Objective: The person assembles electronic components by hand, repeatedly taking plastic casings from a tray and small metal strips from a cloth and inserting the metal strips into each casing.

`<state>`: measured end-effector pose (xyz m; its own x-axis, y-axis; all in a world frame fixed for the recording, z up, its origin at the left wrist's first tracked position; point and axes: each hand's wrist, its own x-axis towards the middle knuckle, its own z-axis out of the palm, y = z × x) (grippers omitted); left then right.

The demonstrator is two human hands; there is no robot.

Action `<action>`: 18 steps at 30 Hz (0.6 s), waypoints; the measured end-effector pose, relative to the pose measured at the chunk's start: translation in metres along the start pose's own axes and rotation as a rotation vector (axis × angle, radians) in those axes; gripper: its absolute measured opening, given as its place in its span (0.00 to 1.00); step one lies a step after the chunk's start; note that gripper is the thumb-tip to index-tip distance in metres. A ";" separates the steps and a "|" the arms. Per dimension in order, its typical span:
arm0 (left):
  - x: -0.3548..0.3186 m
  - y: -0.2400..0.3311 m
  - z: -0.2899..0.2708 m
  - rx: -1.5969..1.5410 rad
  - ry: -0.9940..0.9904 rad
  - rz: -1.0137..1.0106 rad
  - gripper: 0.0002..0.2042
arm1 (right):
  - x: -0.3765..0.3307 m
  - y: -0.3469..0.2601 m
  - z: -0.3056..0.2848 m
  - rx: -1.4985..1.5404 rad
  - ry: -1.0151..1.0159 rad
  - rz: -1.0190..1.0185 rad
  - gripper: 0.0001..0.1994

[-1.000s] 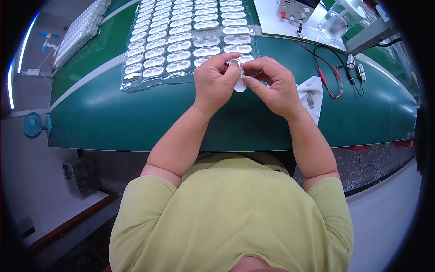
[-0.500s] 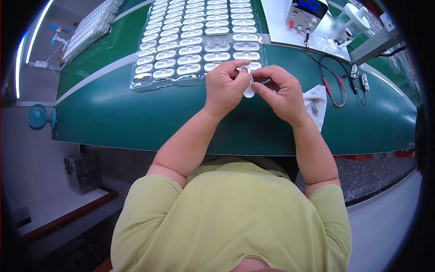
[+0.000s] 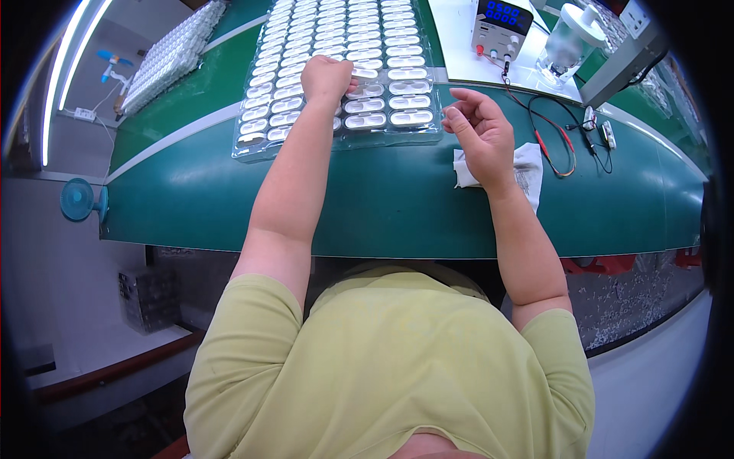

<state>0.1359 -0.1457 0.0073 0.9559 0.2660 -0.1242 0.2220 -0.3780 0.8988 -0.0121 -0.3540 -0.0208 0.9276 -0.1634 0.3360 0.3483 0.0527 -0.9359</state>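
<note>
My left hand (image 3: 327,79) reaches over a clear plastic tray (image 3: 256,153) filled with rows of white oval cases. Its fingers are closed in a pinch at the edge of one white oval case (image 3: 365,74), which lies at a slot in the tray; the fingertips are partly hidden. To the right of the tray, my right hand (image 3: 486,141) is raised above the green table, its fingers loosely curled and apart, holding nothing. Beneath and beside that hand lies a white cloth (image 3: 527,172) with grey marks.
At the back right, a power supply (image 3: 501,27) with a lit blue display stands on a white board (image 3: 451,65). Red and black leads (image 3: 547,145) trail over the table. A clear lidded container (image 3: 566,46) stands by a grey post (image 3: 623,57). A teal fan (image 3: 79,200) is at the left edge.
Both hands were together over the table, holding a white oval case. They have parted: my left hand has gone forward to the tray with the case, and the right has let go.
</note>
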 end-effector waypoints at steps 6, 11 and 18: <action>0.035 -0.011 -0.004 0.577 -0.047 0.201 0.14 | 0.008 -0.012 -0.006 0.104 0.093 -0.072 0.12; -0.023 -0.005 0.000 0.402 -0.036 0.612 0.11 | -0.001 -0.059 -0.056 0.100 0.197 -0.240 0.07; -0.152 -0.035 0.024 0.366 -0.642 0.604 0.09 | -0.065 -0.057 -0.105 -0.354 0.161 -0.017 0.05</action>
<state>-0.0123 -0.1944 -0.0154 0.8276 -0.5612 0.0124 -0.4010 -0.5756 0.7126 -0.1059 -0.4494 -0.0003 0.8789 -0.3157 0.3575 0.2693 -0.2902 -0.9183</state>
